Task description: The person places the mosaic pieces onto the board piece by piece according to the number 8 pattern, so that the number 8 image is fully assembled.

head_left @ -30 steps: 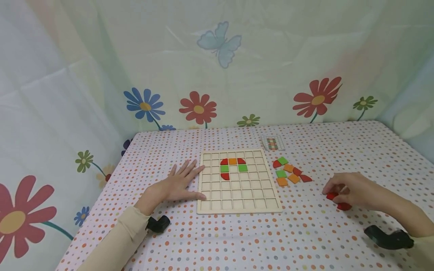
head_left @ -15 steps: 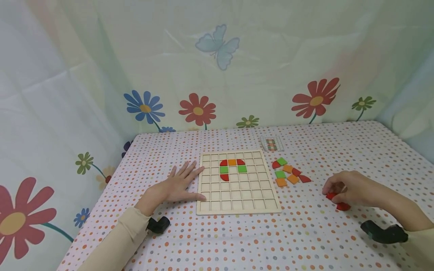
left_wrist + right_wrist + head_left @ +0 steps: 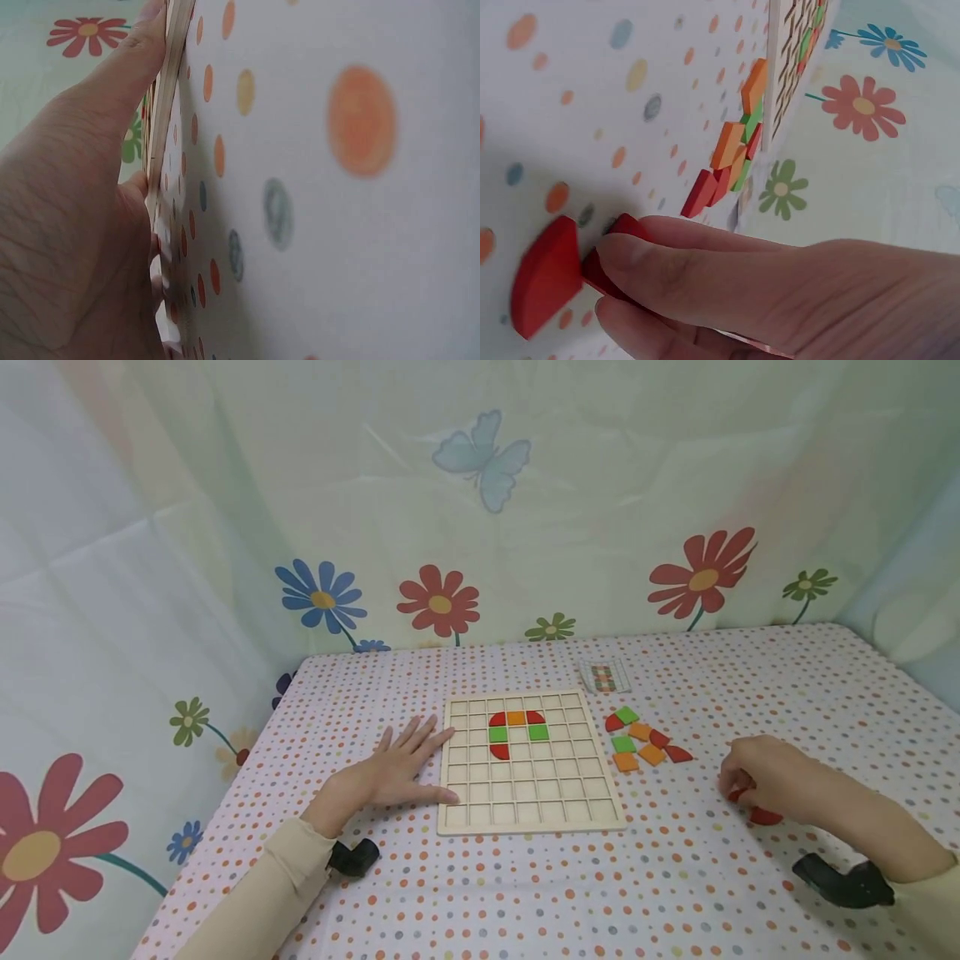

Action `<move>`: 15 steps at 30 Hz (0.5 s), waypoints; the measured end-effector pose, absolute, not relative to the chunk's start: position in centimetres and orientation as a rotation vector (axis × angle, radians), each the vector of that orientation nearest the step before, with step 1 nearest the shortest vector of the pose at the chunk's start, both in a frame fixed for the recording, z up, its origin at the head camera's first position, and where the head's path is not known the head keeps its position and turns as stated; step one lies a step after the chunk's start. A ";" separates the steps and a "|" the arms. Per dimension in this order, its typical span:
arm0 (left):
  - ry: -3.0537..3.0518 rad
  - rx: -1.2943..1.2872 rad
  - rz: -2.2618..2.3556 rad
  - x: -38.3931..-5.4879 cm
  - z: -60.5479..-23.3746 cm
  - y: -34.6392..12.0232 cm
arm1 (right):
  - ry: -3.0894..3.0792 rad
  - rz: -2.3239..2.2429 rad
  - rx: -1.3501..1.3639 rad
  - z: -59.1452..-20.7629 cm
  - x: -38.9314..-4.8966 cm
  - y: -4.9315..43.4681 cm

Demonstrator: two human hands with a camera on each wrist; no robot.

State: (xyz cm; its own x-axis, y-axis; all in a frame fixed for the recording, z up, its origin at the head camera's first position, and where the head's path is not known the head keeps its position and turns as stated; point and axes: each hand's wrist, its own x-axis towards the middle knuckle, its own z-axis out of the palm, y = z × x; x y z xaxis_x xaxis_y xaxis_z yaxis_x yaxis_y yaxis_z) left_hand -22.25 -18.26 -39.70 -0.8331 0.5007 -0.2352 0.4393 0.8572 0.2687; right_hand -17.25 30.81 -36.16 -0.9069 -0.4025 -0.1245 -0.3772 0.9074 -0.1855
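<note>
My left hand (image 3: 386,772) lies spread at the left side of a wooden grid board (image 3: 525,789), its thumb over the near left corner and its fingertips at the edge. In the left wrist view the thumb (image 3: 120,75) reaches onto the board's side. Off to the right, my right hand (image 3: 787,781) pinches a red quarter-circle tile (image 3: 600,274) between thumb and fingers, low over the cloth. A second red quarter-circle tile (image 3: 549,281) lies right beside it. On the board, red quarter-circle tiles (image 3: 498,752), green square tiles (image 3: 538,732) and an orange square tile (image 3: 516,717) form an arch.
Several loose orange, green and red tiles (image 3: 651,754) lie between the board and my right hand. A small pattern card (image 3: 604,678) rests behind them. The table has a dotted cloth (image 3: 480,893); a flowered curtain (image 3: 585,527) hangs at its back and sides.
My right hand has turned slightly over the red tile, which its fingers now cover more. The left hand and the tiles on the board stay put.
</note>
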 end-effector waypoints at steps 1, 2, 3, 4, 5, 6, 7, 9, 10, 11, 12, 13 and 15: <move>2.733 0.709 0.298 -22.2 -39.7 -18.3 | 2.899 -0.214 -0.607 -36.0 -17.4 30.6; 2.731 0.710 0.300 -22.2 -39.7 -18.3 | 2.890 -0.195 -0.614 -35.7 -17.6 30.4; 2.732 0.709 0.301 -22.2 -39.7 -18.3 | 2.884 -0.173 -0.624 -35.5 -17.7 30.1; 2.733 0.709 0.298 -22.2 -39.7 -18.2 | 2.884 -0.167 -0.641 -35.3 -17.9 29.8; 2.736 0.709 0.296 -22.3 -39.7 -18.2 | 2.887 -0.167 -0.659 -35.1 -18.0 29.3; 2.738 0.710 0.294 -22.3 -39.7 -18.2 | 2.892 -0.167 -0.678 -35.0 -18.1 28.8; 2.741 0.709 0.293 -22.3 -39.7 -18.3 | 2.896 -0.181 -0.709 -34.8 -18.3 28.1; 2.745 0.708 0.288 -22.4 -39.7 -18.3 | 2.900 -0.250 -0.778 -34.6 -18.7 26.7; 2.743 0.707 0.287 -22.4 -39.7 -18.3 | 2.902 -0.287 -0.825 -34.6 -18.9 25.9; 2.740 0.707 0.288 -22.4 -39.7 -18.3 | 2.897 -0.315 -0.864 -34.5 -19.1 25.2; 2.737 0.707 0.291 -22.4 -39.7 -18.3 | 2.892 -0.342 -0.904 -34.4 -19.2 24.5; 2.734 0.708 0.292 -22.4 -39.8 -18.3 | 2.889 -0.377 -0.952 -34.4 -19.4 23.8; 2.734 0.709 0.290 -22.4 -39.8 -18.3 | 2.887 -0.436 -1.016 -34.4 -19.8 22.5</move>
